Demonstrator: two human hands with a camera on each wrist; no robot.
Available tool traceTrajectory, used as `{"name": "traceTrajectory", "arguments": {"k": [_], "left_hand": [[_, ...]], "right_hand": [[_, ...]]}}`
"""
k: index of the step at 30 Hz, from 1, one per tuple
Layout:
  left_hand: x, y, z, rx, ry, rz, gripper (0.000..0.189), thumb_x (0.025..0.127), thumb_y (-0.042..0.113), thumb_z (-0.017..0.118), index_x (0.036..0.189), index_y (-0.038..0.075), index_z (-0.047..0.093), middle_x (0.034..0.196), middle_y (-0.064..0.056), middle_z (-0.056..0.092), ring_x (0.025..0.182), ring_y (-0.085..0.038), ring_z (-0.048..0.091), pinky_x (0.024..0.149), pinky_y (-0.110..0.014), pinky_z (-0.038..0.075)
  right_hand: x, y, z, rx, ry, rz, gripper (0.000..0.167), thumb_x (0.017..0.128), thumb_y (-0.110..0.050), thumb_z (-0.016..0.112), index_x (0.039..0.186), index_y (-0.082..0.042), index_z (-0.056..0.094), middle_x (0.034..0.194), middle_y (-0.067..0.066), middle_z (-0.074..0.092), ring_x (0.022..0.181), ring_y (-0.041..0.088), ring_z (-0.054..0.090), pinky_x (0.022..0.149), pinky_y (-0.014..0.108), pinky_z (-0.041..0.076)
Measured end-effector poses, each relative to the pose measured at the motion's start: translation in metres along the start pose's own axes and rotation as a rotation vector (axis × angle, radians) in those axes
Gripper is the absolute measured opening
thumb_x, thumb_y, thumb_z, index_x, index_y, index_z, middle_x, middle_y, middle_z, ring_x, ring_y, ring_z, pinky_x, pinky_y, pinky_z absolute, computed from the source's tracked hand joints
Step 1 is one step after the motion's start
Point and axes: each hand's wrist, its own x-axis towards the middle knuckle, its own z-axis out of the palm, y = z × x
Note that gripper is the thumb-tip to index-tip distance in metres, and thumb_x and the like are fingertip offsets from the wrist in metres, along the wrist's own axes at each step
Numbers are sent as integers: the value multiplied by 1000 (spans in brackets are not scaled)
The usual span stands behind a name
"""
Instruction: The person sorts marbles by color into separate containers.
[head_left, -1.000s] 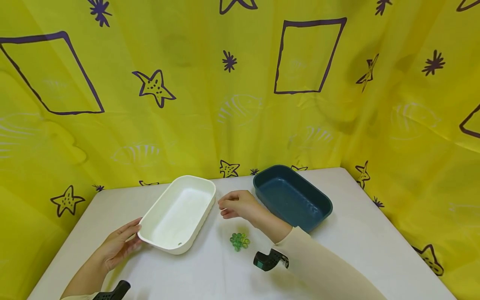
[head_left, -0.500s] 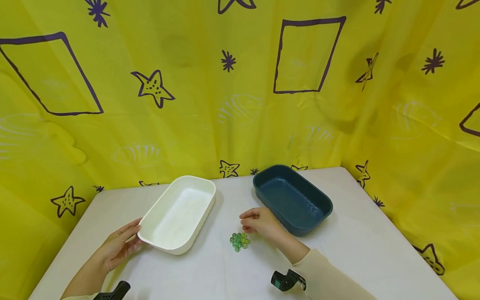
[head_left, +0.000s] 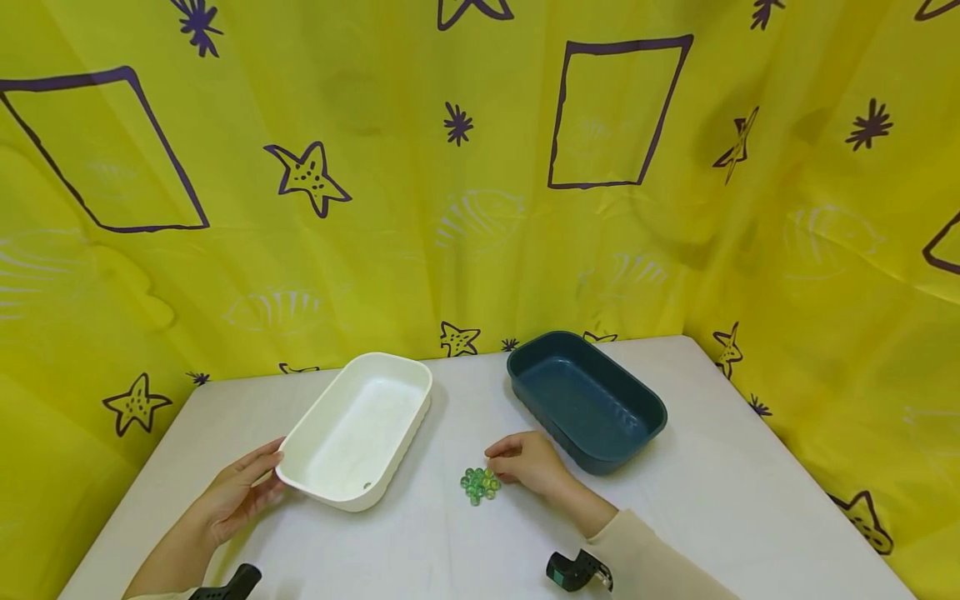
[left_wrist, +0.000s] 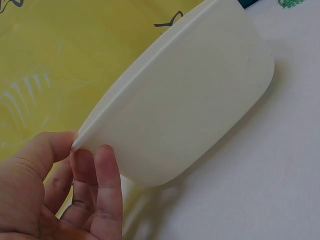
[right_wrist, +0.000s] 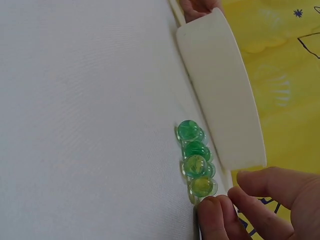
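My left hand pinches the near-left corner of a white tray. In the left wrist view, the thumb lies at the rim with fingers beneath. A small greenish marble shows on the tray's floor near its front corner. Several green and yellow-green glass marbles lie clustered on the white cloth. Beside them, on their right, my right hand hovers low with bent fingers. In the right wrist view its fingertips are by the yellow-green marble; nothing is seen between the parted thumb and fingers.
A dark teal tray stands behind and right of the marbles. The white-covered table ends at a yellow patterned curtain at the back and sides. Black wrist devices sit on both forearms.
My right hand has moved from beside the white tray's right edge, rightward and down to the marbles. My left hand keeps its hold. The marble inside the tray has shifted slightly.
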Motion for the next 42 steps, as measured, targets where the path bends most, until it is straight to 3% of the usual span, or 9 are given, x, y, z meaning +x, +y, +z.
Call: {"name": "traceTrajectory", "arguments": {"k": [11, 42], "left_hand": [[0, 0, 0, -10, 3, -12, 35, 103, 19, 52, 86, 41, 73, 92, 10, 63, 81, -5, 63, 72, -17, 58], [1, 0, -1, 12, -7, -7, 35, 103, 20, 52, 87, 42, 73, 93, 9, 62, 82, -5, 62, 74, -17, 58]], "right_hand": [[1, 8, 3, -105, -9, -58, 11, 81, -5, 76, 91, 0, 76, 84, 4, 72, 71, 9, 62, 65, 24, 58], [3, 9, 4, -210, 2, -135, 4, 79, -4, 78, 82, -4, 76, 77, 1, 71, 70, 8, 57, 59, 18, 52]]}}
